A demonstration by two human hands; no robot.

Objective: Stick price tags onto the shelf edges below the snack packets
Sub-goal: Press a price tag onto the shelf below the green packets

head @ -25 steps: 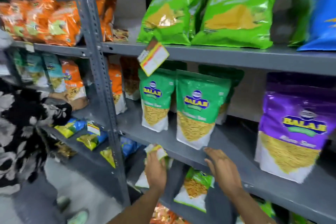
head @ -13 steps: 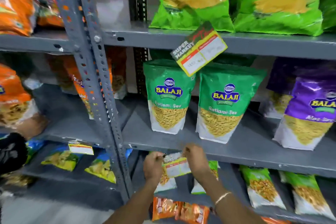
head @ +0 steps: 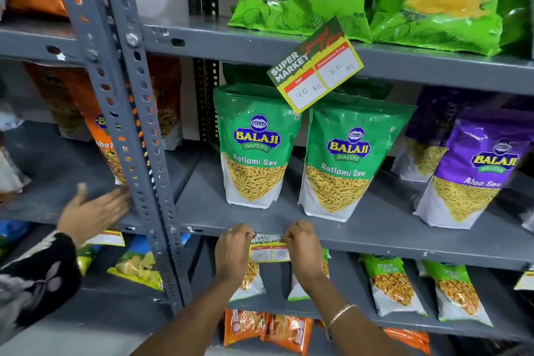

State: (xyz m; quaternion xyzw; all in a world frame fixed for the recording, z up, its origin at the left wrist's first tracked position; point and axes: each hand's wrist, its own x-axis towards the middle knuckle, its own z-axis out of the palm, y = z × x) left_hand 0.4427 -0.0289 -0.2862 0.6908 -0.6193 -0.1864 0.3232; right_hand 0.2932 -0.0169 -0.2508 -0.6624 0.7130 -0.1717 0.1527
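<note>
Price tag [head: 269, 251] flat against front edge of grey metal shelf [head: 375, 240], below left Ratlami Sev packet [head: 254, 150]. Left hand [head: 232, 251] grip pinches tag's left edge; right hand [head: 303, 248] grip pinches right edge. Tag glossy card, rectangular. Shelf edge bare rightward. Perforated upright [head: 138, 136] close at left.

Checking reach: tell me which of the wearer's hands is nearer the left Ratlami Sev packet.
Left. The left hand sits almost directly below the left Ratlami Sev packet; the right hand lies below it, further right.
</note>
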